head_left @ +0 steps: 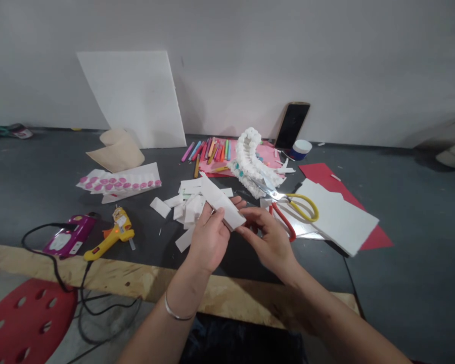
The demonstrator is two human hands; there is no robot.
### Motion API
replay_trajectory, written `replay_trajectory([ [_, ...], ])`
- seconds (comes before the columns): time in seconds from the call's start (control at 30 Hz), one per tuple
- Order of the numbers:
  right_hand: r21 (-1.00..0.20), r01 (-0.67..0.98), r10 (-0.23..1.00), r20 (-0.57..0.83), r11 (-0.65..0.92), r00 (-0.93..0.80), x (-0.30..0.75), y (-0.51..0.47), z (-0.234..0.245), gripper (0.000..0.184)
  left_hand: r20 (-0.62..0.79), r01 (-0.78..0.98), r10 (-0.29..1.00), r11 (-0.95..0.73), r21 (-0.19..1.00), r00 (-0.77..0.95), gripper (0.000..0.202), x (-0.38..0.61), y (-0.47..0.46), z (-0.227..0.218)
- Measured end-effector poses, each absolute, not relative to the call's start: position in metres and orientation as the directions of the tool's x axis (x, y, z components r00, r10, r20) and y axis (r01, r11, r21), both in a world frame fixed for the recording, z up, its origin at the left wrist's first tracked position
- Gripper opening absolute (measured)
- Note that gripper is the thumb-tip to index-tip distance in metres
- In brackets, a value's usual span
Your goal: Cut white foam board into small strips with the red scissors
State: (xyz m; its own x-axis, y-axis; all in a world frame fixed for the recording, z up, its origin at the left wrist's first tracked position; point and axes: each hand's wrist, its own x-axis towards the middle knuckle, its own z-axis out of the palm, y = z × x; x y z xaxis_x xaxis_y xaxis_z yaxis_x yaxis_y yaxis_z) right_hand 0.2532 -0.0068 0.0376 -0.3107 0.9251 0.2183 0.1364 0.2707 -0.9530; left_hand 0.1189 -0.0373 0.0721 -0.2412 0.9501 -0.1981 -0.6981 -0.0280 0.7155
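Note:
A long white paper strip (222, 202) is held just above the dark floor mat (41, 182). My left hand (208, 237) grips it with fingers curled around its near part. My right hand (269, 240) pinches the strip's near right end with thumb and fingertips. Several short white paper pieces (185, 202) lie scattered on the mat just behind my hands. Scissors (288, 205) with one red and one yellow handle rest to the right of my right hand, blades pointing back left.
A yellow glue gun (111, 236) and a purple box (70, 237) with black cable sit at left. Pink-dotted strips (117, 182), coloured markers (208, 151), a white fluffy arch (250, 159), a phone (292, 125), a white foam sheet (337, 215), red paper (322, 174), a red stool (26, 318).

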Motion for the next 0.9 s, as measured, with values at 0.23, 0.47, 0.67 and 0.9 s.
replay_trajectory([
  [0.23,-0.988,0.030,0.934,0.132,0.150,-0.332,0.251,-0.007,0.038,0.030,-0.241,-0.712,0.945,0.012,0.702,-0.222,0.020,0.118,-0.037,0.071],
  [0.47,-0.996,-0.094,0.905,0.040,0.000,-0.424,0.255,-0.003,0.041,0.022,-0.282,-0.675,0.944,0.096,0.731,-0.172,0.020,0.110,-0.034,0.072],
  [0.67,-0.992,0.096,0.849,-0.117,-0.078,-0.515,0.260,0.005,0.038,0.023,-0.288,-0.617,0.956,0.200,0.761,-0.045,0.018,0.110,-0.030,0.072],
  [0.9,-0.988,0.151,0.917,-0.085,-0.028,-0.390,0.259,0.003,0.041,0.026,-0.284,-0.547,0.954,0.185,0.816,-0.101,0.022,0.113,-0.037,0.064],
])
